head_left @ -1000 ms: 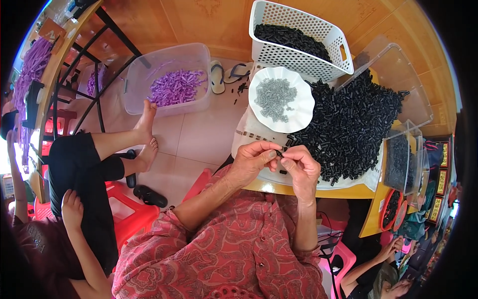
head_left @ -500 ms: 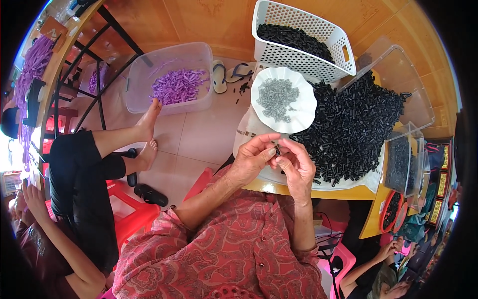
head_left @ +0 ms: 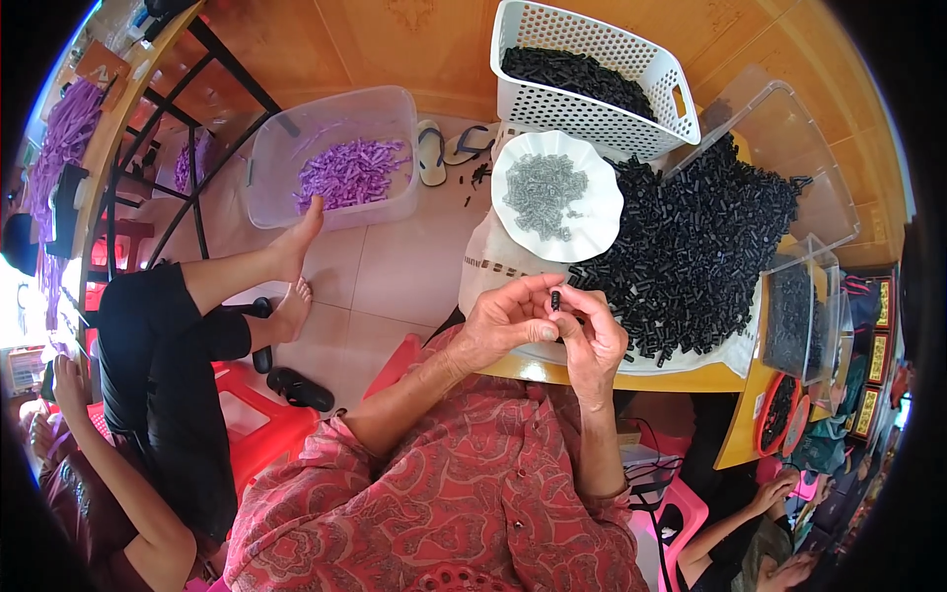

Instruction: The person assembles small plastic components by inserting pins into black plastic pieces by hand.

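My right hand (head_left: 592,340) pinches a small black ribbed plastic tube (head_left: 555,299) between thumb and forefinger, standing nearly upright. Close beside it is my left hand (head_left: 503,316), its thumb and forefinger parted, the forefinger reaching over near the tube's top. I see nothing between the left fingers. Just beyond my hands, a white scalloped plate (head_left: 506,209) bears a heap of small clear pieces (head_left: 546,192). A broad pile of similar black tubes (head_left: 691,257) spreads over the cloth to the right.
A white perforated basket (head_left: 592,107) of black pieces stands behind the plate. A clear bin (head_left: 824,163) lies tipped at the pile's far side; another clear box (head_left: 801,316) stands right. On the floor, a tub (head_left: 395,118) holds purple strips. Other people sit at left and lower right.
My left thumb has drawn away from the black tube, which now stands more upright in my right fingers. At far left, the other person's hand has shifted slightly.
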`<state>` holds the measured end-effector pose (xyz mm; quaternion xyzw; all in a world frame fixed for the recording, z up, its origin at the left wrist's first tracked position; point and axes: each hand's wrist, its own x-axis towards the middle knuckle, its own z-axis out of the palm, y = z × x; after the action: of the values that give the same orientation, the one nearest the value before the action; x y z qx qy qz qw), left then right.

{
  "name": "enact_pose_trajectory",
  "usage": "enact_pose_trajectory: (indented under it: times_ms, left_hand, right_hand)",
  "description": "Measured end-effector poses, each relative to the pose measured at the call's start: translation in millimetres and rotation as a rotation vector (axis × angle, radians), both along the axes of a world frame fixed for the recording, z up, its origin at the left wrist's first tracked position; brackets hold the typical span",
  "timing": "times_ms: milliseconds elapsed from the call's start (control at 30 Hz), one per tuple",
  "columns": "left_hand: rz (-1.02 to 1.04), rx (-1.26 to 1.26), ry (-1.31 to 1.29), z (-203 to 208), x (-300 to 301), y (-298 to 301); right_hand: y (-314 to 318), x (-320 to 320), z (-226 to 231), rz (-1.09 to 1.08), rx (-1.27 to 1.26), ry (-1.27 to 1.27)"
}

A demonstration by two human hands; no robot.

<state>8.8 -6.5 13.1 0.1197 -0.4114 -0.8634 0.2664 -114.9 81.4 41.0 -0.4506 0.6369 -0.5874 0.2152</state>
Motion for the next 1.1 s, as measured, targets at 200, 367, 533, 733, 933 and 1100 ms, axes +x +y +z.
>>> enact_pose_trajectory:
  times_ms: [200,367,533,733,933,1100]
  left_hand:
    - [0.020,-0.038,-0.038,-2,1,2]
    - [0.038,-0.093,-0.050,2,2,6]
    - [0.091,-0.197,-0.054,4,3,9]
    - [0.088,-0.234,-0.102,11,7,10]
    - [0.078,-0.254,-0.077,20,2,6]
    - [0.081,-0.166,-0.086,27,1,8]
  right_hand:
    - [3,5,2,-0.011,-0.023,-0.063]
    - [6,7,4,0.003,-0.053,-0.122]
    - [9,10,4,-0.010,-0.090,-0.145]
    - [9,15,1,-0.020,-0.182,-0.160]
    - [7,11,13,-0.036,-0.091,-0.124]
    - [11,8,17,-0.065,-0.005,-0.022]
